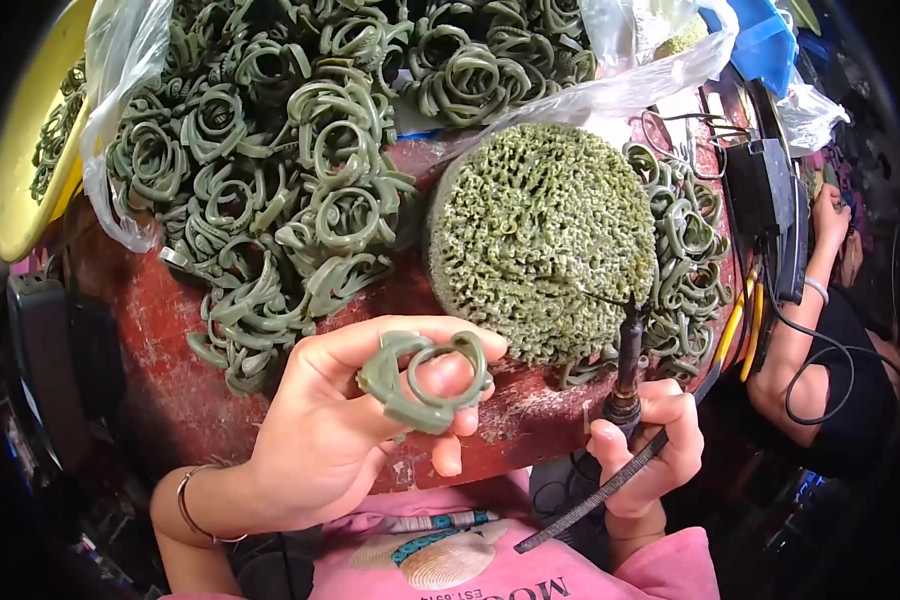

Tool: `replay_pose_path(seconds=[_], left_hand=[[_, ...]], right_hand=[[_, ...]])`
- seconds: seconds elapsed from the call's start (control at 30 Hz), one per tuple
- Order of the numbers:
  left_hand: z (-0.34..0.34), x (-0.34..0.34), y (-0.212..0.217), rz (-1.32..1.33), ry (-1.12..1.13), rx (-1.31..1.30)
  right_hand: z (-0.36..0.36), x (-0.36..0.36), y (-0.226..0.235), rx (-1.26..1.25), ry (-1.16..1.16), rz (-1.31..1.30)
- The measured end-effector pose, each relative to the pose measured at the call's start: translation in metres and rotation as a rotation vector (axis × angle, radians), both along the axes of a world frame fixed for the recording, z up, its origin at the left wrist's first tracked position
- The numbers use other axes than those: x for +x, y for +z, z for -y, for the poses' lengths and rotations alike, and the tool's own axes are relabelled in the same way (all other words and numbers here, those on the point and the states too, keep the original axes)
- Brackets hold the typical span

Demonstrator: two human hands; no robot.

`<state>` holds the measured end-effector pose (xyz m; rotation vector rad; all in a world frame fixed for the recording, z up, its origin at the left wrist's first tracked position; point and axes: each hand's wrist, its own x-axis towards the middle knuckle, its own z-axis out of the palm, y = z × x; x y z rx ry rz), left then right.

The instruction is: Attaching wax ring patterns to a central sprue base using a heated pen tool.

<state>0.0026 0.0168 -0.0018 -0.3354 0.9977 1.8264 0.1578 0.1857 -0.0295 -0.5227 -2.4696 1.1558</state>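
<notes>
Hands at a red worktop [170, 370], seen from above. Your left hand [340, 420] is curled closed around a green wax ring [425, 385], thumb over the top and fingers under it, so that the ring sits raised above the near edge of the worktop, its band facing you. Your right hand [645, 445] is closed in a fist on two tools at once: a dark heated pen [628, 365] that stands nearly upright with its tip toward the round green block [542, 235], and a long dark file [595, 495] that slants down to your left, under the fingers. The block, a rough, honeycombed mass of packed wax pieces, stands on the worktop just beyond both hands. More loose green rings [270, 210] lie heaped to the left of it, spilling from a clear plastic bag [120, 120], and a smaller heap [685, 240] lies to its right. A yellow bowl [15, 170] sits at the far left edge. At the right rim, another person's forearm [800, 330], with a bracelet at the wrist, reaches toward a dark box [760, 185] with cables.
</notes>
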Motion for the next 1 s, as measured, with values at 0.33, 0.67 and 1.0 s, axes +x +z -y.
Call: replay_pose_path(seconds=[0.33,0.67,1.0], left_hand=[[0.003,-0.001,-0.003,0.007,-0.023,0.037],[0.005,-0.002,-0.007,-0.021,-0.048,0.076],[0.007,-0.003,-0.007,-0.015,-0.095,0.029]], right_hand=[[0.001,0.006,-0.002,-0.134,0.040,-0.061],[0.017,0.001,-0.002,-0.207,0.290,-0.031],[0.016,0.000,0.000,-0.148,0.304,0.029]])
